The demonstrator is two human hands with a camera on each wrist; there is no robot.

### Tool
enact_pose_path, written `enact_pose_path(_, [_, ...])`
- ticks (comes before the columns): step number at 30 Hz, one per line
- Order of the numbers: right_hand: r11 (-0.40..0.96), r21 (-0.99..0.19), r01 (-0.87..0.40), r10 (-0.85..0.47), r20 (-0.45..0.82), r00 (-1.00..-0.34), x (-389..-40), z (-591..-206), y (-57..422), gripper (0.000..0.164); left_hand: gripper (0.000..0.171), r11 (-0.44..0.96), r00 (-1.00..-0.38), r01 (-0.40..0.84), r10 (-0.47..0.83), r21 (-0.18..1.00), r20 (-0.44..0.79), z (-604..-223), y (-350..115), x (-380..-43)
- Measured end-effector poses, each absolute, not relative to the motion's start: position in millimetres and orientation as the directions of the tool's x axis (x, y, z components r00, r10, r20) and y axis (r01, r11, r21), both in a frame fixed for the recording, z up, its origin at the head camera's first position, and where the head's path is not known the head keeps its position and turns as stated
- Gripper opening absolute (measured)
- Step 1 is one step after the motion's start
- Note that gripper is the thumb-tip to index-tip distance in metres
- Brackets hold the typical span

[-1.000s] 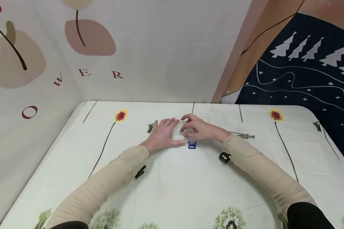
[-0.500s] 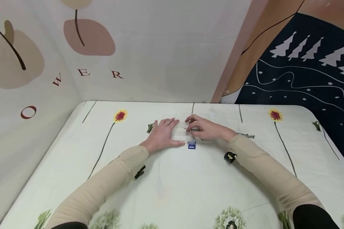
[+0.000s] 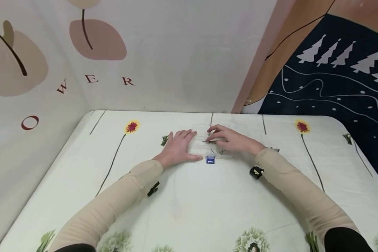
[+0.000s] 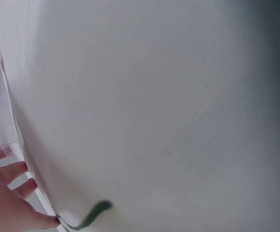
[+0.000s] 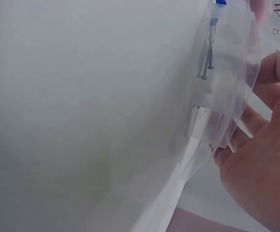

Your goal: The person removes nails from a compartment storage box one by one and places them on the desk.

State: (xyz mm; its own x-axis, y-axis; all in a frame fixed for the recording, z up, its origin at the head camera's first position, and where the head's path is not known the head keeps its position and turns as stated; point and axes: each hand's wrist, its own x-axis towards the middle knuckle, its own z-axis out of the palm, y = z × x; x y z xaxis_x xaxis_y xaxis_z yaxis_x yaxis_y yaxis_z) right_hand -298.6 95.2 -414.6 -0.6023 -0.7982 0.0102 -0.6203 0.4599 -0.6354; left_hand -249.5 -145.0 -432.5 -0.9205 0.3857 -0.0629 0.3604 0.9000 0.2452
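Note:
A clear plastic compartment box [image 3: 200, 131] with a blue latch [image 3: 210, 160] on its near side lies on the table. My left hand [image 3: 177, 147] rests against its left edge, fingers spread and thumb by the near edge; the left wrist view shows this hand [image 4: 4, 198] beside the clear wall. Over the box, my right hand [image 3: 231, 140] pinches a thin metal nail [image 3: 211, 141] pointing left. A few more nails [image 3: 222, 152] lie crossed in the near right compartment, seen through the wall in the right wrist view as nails [image 5: 209, 53]. The right fingertips are partly hidden.
Several loose nails [image 3: 274, 149] lie right of the box, partly covered by the right sleeve [image 3: 283, 175]. A flower-printed cloth [image 3: 182, 196] covers the table. A pale printed curtain [image 3: 176, 70] hangs behind the far edge.
My right hand has shifted a little to the right over the box, uncovering nails in the near right compartment. Its sleeve now covers more of the loose nails. The left hand stays put.

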Motion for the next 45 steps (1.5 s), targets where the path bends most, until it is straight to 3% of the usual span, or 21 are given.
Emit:
enact_pose_path(23, [0.457, -0.665, -0.59, -0.75, 0.069, -0.658, -294, -409, 121, 0.028, 0.1, 0.893, -0.917, 0.363, 0.393, 0.265, -0.069, -429, -144, -249])
enact_pose_path(34, [0.459, -0.705, -0.54, -0.676, 0.117, -0.728, -294, -411, 136, 0.028, 0.1, 0.892, -0.914, 0.371, 0.4, 0.257, -0.071, -428, -144, -249])
enact_pose_path(45, [0.497, -0.722, -0.481, -0.57, 0.146, -0.809, -295, -407, 149, 0.009, 0.1, 0.891, -0.916, 0.363, 0.395, 0.271, -0.073, -430, -146, -248])
